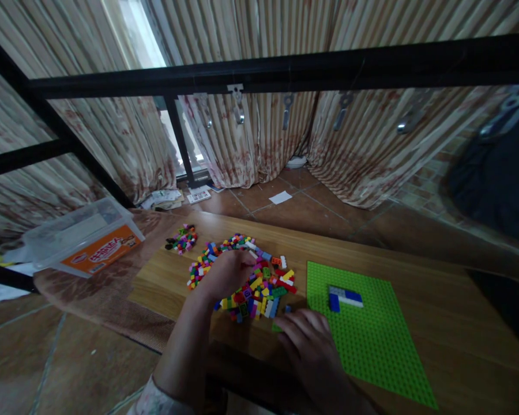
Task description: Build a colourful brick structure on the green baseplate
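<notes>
My left hand (pixel 228 275) reaches over the pile of mixed toy building bricks (pixel 259 293). Its thumb and fingers come together at the pile's far side; whatever is between them is hidden. Lower right, my right hand (pixel 309 343) lies palm down with its fingers stretched out, beside the left edge of a green baseplate (pixel 380 334). A small blue brick (pixel 288 309) sits just past its fingertips, and a bit of green (pixel 276 327) shows by them. Attached to the baseplate are a dark blue brick (pixel 334 302), a white brick (pixel 350 301) and a grey-blue brick (pixel 338 290), joined at a corner.
A smaller heap of bricks and small parts (pixel 182 238) lies at the wooden table's (pixel 155 279) far left. Beyond it stands a clear plastic box (pixel 82 230) with an orange label. A black metal frame (pixel 259 72) with hanging clips crosses ahead, before striped curtains (pixel 263 138).
</notes>
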`<state>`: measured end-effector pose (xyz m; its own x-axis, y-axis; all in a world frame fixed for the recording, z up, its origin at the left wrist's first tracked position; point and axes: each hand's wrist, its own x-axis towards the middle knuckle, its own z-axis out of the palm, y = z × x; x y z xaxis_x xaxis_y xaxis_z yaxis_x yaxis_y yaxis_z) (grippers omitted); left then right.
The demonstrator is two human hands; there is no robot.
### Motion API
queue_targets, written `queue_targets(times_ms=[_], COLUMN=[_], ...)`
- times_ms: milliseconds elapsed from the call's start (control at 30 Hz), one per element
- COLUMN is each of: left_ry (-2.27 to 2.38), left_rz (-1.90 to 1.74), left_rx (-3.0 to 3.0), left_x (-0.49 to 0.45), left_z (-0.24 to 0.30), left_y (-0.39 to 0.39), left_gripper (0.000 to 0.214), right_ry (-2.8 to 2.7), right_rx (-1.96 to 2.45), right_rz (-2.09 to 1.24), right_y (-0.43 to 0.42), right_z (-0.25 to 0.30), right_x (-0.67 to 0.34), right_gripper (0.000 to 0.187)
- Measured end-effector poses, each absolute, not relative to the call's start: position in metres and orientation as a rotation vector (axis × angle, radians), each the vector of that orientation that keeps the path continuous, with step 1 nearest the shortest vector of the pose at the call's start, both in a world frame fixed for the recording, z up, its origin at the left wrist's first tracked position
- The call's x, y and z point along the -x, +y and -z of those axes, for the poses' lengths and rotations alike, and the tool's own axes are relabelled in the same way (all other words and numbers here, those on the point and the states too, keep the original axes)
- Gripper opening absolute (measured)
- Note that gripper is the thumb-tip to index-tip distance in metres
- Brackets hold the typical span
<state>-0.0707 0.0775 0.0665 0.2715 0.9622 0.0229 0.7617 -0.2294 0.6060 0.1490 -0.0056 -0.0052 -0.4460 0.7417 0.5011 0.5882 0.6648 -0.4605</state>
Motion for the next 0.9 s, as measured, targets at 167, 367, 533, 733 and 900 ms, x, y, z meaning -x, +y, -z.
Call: queue_targets(times_ms=[167,367,533,733,900], left_ry=[1.59,1.656,1.676,1.635,1.603], left_rz=[-0.424,-0.332,-0.296,-0.324,-0.383], left_rx=[-2.071,-2.145,-2.15,-2.131,-2.142], left_x=[0.067,0.057,0.053,0.056,0.059], left_z=[-0.06,-0.059,-0.063,-0.062,-0.062], left_y=[0.074,0.073,0.072,0.073,0.075], left_gripper=[0.017,0.017,0.021,0.019,0.016], right_ry=[-2.187,-2.178,-2.128,-2.116,-2.121], right_rx=[1.036,1.043,1.073,1.14,1.12], right_rz=[-0.31,-0.324,-0.294,-0.292,-0.267], right_y=[-0.005,-0.003,0.0,0.001,0.001], right_z=[0.006,0.005,0.008,0.011,0.01], right_x=[-0.15,-0.152,-0.156,-0.155,-0.155], right_gripper=[0.022,0.022,0.02,0.017,0.016])
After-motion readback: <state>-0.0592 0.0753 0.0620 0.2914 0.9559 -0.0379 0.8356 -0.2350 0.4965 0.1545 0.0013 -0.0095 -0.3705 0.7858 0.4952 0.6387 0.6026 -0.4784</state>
